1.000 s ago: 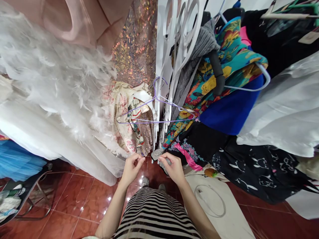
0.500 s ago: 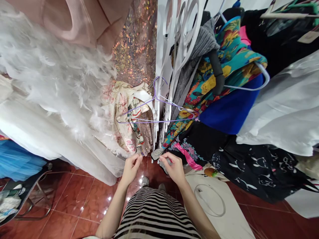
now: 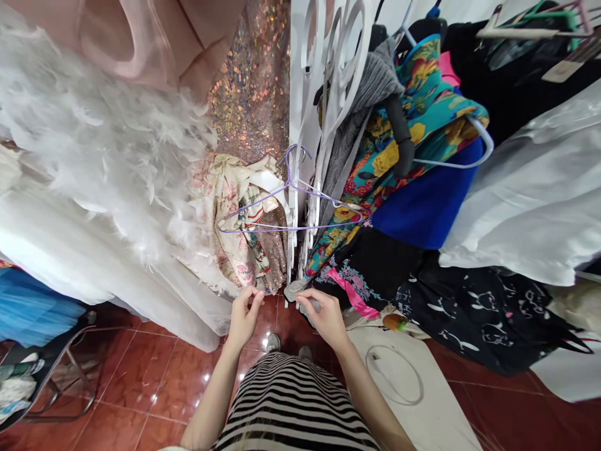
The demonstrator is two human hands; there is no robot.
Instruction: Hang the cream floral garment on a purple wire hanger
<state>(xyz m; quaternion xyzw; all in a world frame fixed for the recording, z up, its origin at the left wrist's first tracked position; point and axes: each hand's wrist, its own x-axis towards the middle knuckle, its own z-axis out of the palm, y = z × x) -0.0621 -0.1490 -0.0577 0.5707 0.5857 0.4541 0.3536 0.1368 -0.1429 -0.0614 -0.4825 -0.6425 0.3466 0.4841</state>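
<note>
My left hand (image 3: 245,315) is held out low in the middle, with thumb and forefinger brought together. My right hand (image 3: 325,317) makes a similar pinch a short way to its right. If anything lies between the fingertips of either hand, it is too small to make out. Just beyond the hands, purple wire hangers (image 3: 267,230) hang in front of a white rack (image 3: 297,81). Behind the left fingertips is a cream garment with pink flowers (image 3: 228,207). Near the right fingertips is a bit of grey fabric (image 3: 295,289).
A white feathered dress (image 3: 117,138) and a sequined garment (image 3: 253,81) hang on the left. To the right hang a teal floral garment (image 3: 375,163) and a black printed one (image 3: 464,313). A pale board (image 3: 408,388) with a looped cable lies low right; a chair (image 3: 70,351) stands left.
My left hand has shifted slightly left, widening the space between the hands. My right hand has moved a little left too. The garments on the right appear slightly further left in view.
</note>
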